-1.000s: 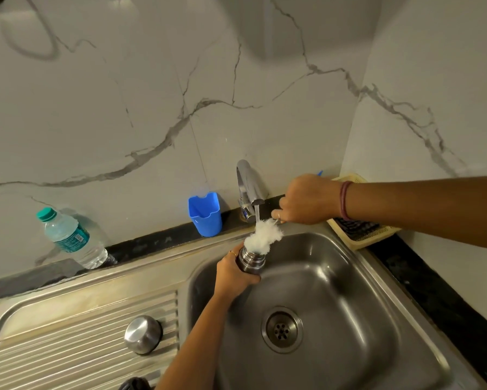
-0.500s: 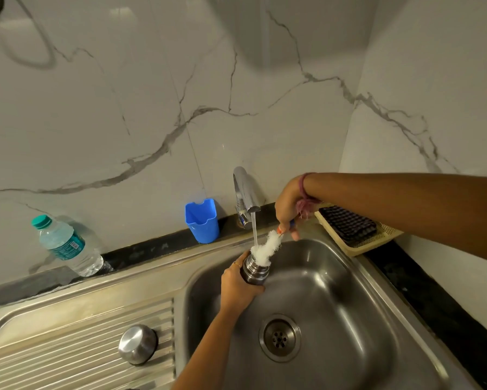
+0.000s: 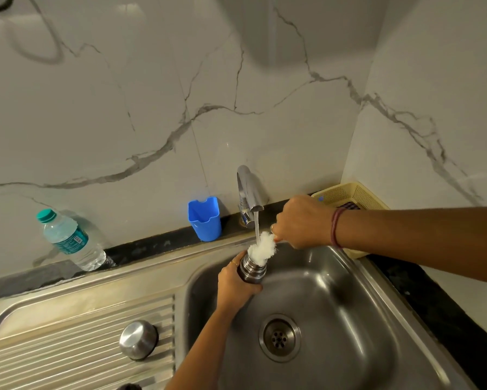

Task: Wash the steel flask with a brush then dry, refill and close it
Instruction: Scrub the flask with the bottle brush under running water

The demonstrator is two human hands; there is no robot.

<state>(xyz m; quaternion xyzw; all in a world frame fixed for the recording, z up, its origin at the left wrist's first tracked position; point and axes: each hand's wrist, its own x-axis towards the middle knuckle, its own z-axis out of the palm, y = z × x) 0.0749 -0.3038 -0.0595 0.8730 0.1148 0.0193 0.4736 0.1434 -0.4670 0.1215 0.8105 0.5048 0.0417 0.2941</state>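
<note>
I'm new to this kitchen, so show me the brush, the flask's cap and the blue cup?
brush (image 3: 260, 247): head view, white bristles.
flask's cap (image 3: 138, 339): head view, domed steel top.
blue cup (image 3: 205, 220): head view, front wall.

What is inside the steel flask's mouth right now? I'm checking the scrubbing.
The white brush head sticks into the steel flask mouth, under the tap's stream. Its lower bristles and the flask's interior are hidden; the left hand covers the body.

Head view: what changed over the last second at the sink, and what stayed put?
The right hand pushed the brush down into the steel flask, then drew it back up, so more white bristle shows again. Nothing was taken hold of or let go: the left hand kept gripping the flask under the running tap. The cap and plastic bottle stayed put.
</note>
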